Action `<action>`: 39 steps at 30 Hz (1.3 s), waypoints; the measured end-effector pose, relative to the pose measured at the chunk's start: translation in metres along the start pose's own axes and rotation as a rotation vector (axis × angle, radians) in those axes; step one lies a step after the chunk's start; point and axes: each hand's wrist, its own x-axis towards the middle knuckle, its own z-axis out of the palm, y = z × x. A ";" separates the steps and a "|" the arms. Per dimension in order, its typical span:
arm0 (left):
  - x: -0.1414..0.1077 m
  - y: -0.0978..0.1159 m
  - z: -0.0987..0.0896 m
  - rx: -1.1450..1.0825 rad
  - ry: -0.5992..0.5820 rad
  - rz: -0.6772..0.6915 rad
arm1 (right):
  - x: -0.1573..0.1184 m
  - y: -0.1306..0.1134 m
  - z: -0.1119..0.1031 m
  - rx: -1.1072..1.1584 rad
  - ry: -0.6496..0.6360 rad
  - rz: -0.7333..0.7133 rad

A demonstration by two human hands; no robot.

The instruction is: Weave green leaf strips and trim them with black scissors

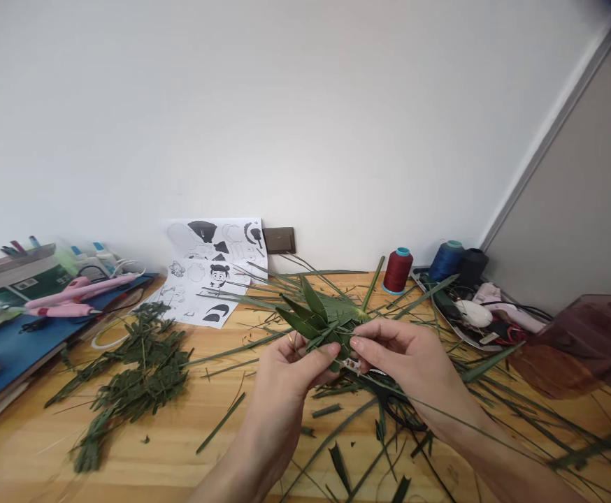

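Note:
Between my two hands is a small piece woven from green palm leaf (310, 316), with pointed leaf tips fanning up and to the left. My left hand (298, 367) pinches its lower part between thumb and fingers. Close beside it, my right hand (394, 349) has thumb and fingertips pressed together at the piece's right side, where a thin leaf strip trails off to the right. Under my hands lie cut leaf strips and black-handled scissors (397, 412), partly covered. Just behind, a fan palm leaf (371, 290) rests with its green stem pointing up.
Woven leaf pieces (142, 370) lie to the left. Printed paper (211, 279) leans on the wall. A dark red thread spool (397, 271) stands at the back, near a cluttered tray (473, 335) and a reddish transparent container (572, 342). Pink glue guns (75, 297) lie far left.

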 end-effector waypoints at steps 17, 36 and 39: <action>-0.004 0.017 -0.003 -0.132 -0.103 -0.041 | 0.000 -0.002 -0.004 -0.087 0.111 -0.048; 0.015 0.002 -0.014 0.091 0.060 -0.008 | 0.007 0.002 -0.009 -0.020 -0.016 0.003; 0.015 0.002 -0.013 0.064 0.064 -0.003 | 0.007 0.001 -0.010 -0.148 -0.032 -0.026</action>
